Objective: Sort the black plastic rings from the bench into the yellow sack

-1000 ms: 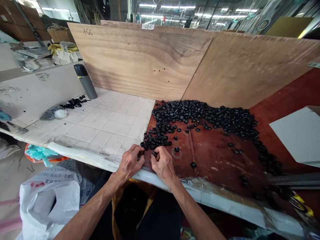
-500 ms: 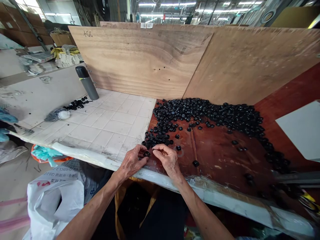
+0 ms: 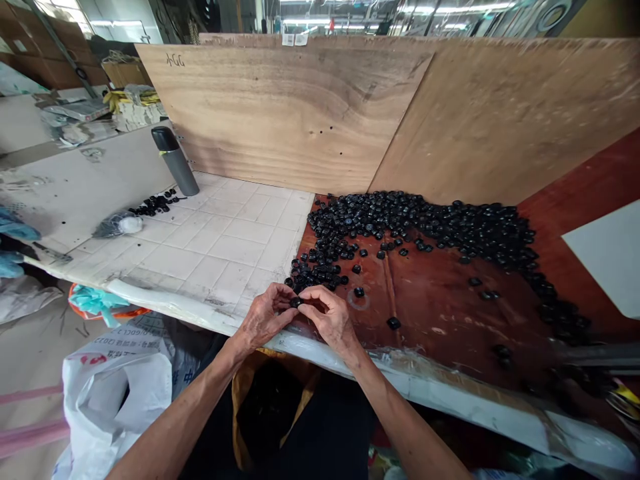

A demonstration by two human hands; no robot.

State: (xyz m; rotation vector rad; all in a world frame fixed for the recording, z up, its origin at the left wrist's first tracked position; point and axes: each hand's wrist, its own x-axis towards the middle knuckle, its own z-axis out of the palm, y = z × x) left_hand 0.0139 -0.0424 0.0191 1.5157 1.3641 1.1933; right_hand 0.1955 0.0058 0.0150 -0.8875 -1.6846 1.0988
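My left hand (image 3: 264,315) and my right hand (image 3: 330,317) meet at the table's near edge, fingertips pinched together on one small black round part (image 3: 296,302). Just beyond the fingers lies a small cluster of the same black parts (image 3: 315,272). A long heap of several black parts (image 3: 425,223) curves across the dark red table surface (image 3: 430,307) along the foot of the plywood wall. A few single parts (image 3: 393,323) lie loose to the right of my hands.
Upright plywood boards (image 3: 300,113) close off the back. A white tiled sheet (image 3: 220,240) lies to the left, with a grey flask (image 3: 175,162), a small black pile (image 3: 155,202) and a plastic bag (image 3: 115,225). A white sack (image 3: 115,407) sits below; a pale sheet (image 3: 607,257) lies right.
Both hands lifted slightly off the table and drew together. The fingertips now close on one black part between them, where earlier they were picking at the cluster's edge.
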